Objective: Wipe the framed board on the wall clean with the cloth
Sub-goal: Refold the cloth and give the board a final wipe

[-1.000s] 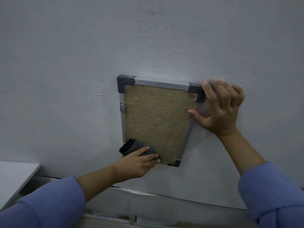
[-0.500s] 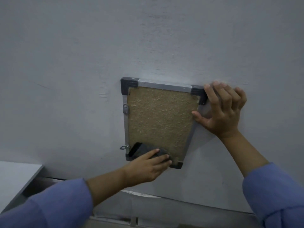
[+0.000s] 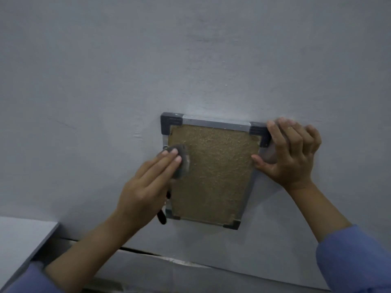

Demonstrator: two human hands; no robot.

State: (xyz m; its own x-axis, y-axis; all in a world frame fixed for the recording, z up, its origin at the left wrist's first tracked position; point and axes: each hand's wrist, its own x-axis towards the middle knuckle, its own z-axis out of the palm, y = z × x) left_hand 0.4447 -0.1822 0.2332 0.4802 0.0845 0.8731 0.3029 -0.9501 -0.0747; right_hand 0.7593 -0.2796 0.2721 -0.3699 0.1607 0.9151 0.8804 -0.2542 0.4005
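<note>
We see the left hand [image 3: 146, 187] pressing the dark cloth [image 3: 181, 160] flat against the framed board's [image 3: 213, 172] upper left edge, while the right hand [image 3: 289, 153] holds its upper right corner.

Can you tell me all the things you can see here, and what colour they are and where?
board: one, brown and rough, silver frame with dark corners, on the wall
cloth: one, dark grey, pressed on the board's left side
wall: one, pale grey, behind everything
ledge: one, light grey, bottom left corner
left hand: one, fingers flat on the cloth
right hand: one, holding the board's top right corner
sleeves: two, blue, at the bottom edges
</note>
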